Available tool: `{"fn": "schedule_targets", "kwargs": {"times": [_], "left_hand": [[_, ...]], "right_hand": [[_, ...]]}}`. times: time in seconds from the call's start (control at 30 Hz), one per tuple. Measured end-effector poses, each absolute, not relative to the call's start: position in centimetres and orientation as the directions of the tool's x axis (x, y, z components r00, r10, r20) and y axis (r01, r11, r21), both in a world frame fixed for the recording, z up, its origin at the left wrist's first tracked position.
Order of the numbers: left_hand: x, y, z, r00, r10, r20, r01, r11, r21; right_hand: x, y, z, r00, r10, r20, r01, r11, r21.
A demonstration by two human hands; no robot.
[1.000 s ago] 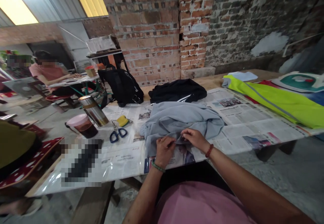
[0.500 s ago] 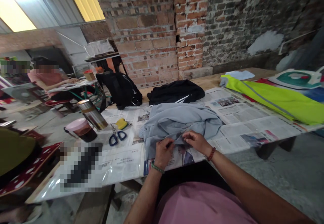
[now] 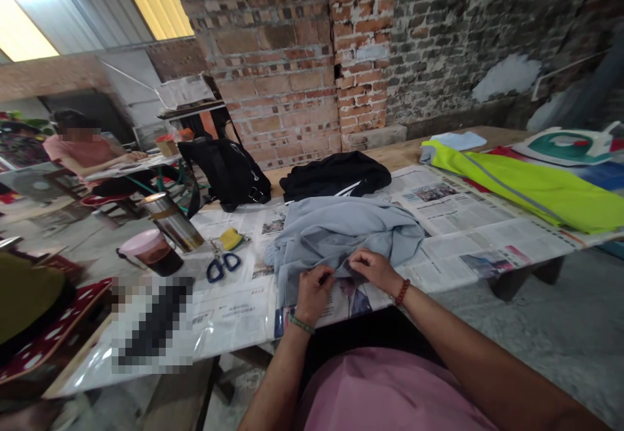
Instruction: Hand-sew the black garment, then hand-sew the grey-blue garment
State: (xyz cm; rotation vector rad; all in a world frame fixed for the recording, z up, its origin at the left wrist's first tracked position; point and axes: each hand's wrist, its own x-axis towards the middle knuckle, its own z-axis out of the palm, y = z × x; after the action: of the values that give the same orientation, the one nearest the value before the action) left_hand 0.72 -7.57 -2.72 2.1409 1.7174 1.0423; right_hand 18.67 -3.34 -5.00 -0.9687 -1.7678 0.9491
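Observation:
A light grey-blue cloth garment [image 3: 361, 223] lies bunched on the newspaper in front of me. My left hand [image 3: 315, 293], with a green bead bracelet at the wrist, is closed in a pinch on its near edge. Just to the right, my right hand [image 3: 374, 271], wearing a reddish-brown bead bracelet, pinches the same edge between thumb and forefinger. A small gap separates the two sets of fingertips. Whether a needle or thread is between them is too small to tell.
Left of the cloth lie blue-handled scissors [image 3: 223, 267], a yellow item [image 3: 231, 238], a pink-lidded cup [image 3: 152, 252] and a steel flask [image 3: 173, 222]. Behind are a black bag [image 3: 229, 174] and black clothing [image 3: 336, 176]. Rightward sit a neon-yellow garment [image 3: 526, 187] and an iron [image 3: 565, 145]. Another person [image 3: 82, 151] sits far left.
The whole view has shifted slightly, so the objects appear a little farther left. Both hands keep nearly the same pinched pose at the cloth's edge; the right fingertips have moved only slightly.

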Motion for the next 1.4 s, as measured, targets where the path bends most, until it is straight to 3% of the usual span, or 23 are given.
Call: {"fn": "schedule_targets", "kwargs": {"times": [0.33,0.57,0.67,0.87,1.0,1.1,1.27,1.4], "left_hand": [[0.9,-7.5,-2.6,0.048,0.923,0.381,0.711,-0.299,0.636],[0.6,-7.3,-2.9,-0.014,0.944,0.329,0.620,-0.250,0.744],[0.4,-7.1,-3.4,-0.054,0.951,0.305,0.576,-0.220,0.787],[0.4,-7.0,-3.4,-0.052,0.955,0.293,0.552,-0.217,0.805],[0.5,-7.2,-3.1,-0.069,0.957,0.281,0.534,-0.203,0.821],[0.5,-7.2,-3.1,-0.041,0.957,0.287,0.524,-0.224,0.821],[0.4,-7.1,-3.0,0.011,0.954,0.298,0.534,-0.258,0.805],[0.4,-7.1,-3.1,0.035,0.954,0.298,0.535,-0.270,0.801]], "right_hand": [[18.8,-3.3,-5.0,-0.251,0.951,0.182,0.187,0.232,-0.955],[19.2,-3.8,-4.6,-0.071,0.982,0.177,-0.121,0.168,-0.978],[19.6,-5.4,-3.5,0.007,0.978,0.208,-0.031,0.208,-0.978],[18.2,-8.4,-3.5,-0.325,0.911,0.256,0.396,0.377,-0.838],[16.5,-8.2,-4.2,-0.301,0.923,0.239,0.515,0.369,-0.774],[15.7,-7.4,-3.8,-0.236,0.951,0.201,0.538,0.300,-0.787],[14.8,-6.4,-2.5,-0.189,0.980,-0.069,0.425,0.019,-0.905],[14.5,-6.0,-2.3,-0.170,0.973,-0.154,0.372,-0.081,-0.925]]}}
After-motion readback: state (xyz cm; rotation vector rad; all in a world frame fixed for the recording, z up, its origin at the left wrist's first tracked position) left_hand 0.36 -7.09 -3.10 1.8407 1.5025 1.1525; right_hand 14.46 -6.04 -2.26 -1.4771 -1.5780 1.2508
